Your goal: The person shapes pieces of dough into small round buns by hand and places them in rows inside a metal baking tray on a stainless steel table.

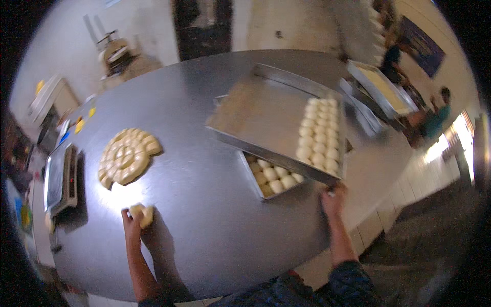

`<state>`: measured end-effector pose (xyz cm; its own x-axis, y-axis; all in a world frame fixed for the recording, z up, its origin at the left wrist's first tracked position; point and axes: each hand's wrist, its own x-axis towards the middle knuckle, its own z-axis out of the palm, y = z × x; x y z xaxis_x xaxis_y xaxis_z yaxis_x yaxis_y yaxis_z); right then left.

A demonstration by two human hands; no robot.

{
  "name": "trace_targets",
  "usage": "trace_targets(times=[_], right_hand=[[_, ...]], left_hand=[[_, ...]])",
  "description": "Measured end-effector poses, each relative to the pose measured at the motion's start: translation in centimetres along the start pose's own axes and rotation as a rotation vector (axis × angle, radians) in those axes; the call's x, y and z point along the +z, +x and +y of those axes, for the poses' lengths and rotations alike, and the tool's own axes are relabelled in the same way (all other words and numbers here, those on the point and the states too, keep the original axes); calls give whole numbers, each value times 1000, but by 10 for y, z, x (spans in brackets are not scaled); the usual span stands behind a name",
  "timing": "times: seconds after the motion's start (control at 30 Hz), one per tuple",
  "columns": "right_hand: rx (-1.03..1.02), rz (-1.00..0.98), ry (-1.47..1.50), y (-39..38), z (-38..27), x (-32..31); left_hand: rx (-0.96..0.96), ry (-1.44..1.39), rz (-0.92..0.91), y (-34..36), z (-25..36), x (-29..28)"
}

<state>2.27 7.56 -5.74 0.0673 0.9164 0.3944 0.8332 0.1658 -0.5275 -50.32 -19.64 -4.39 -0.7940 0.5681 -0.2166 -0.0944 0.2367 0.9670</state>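
Note:
My left hand (132,223) is closed on a pale dough piece (144,215) just over the metal table, at the near left. Beyond it lies a round slab of dough (128,156) scored into many small pieces. My right hand (334,200) is closed at the near right corner of a large metal tray (261,110); a small whitish spot shows at its fingers, too blurred to name. Rows of round dough balls (319,134) fill the tray's right side. Under this tray, a second tray (250,176) with dough balls sticks out toward me.
A scale (61,179) stands at the table's left edge. Stacked trays (381,94), the top one holding something pale yellow, sit at the far right. Two people (434,115) are beyond them. A machine (116,53) stands by the back wall.

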Motion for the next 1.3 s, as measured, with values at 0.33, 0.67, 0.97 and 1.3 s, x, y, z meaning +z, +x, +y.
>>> trace_targets(times=[0.33, 0.67, 0.97, 1.3], right_hand=[[-181, -104, -81, 9, 42, -16], [194, -465, 922, 145, 74, -82], [-408, 310, 976, 392, -81, -23], [-413, -481, 956, 249, -83, -63]], left_hand=[[-107, -560, -313, -97, 17, 89], [-27, -445, -49, -152, 31, 152], [12, -495, -151, -235, 43, 220], [32, -371, -120, -267, 41, 266]])
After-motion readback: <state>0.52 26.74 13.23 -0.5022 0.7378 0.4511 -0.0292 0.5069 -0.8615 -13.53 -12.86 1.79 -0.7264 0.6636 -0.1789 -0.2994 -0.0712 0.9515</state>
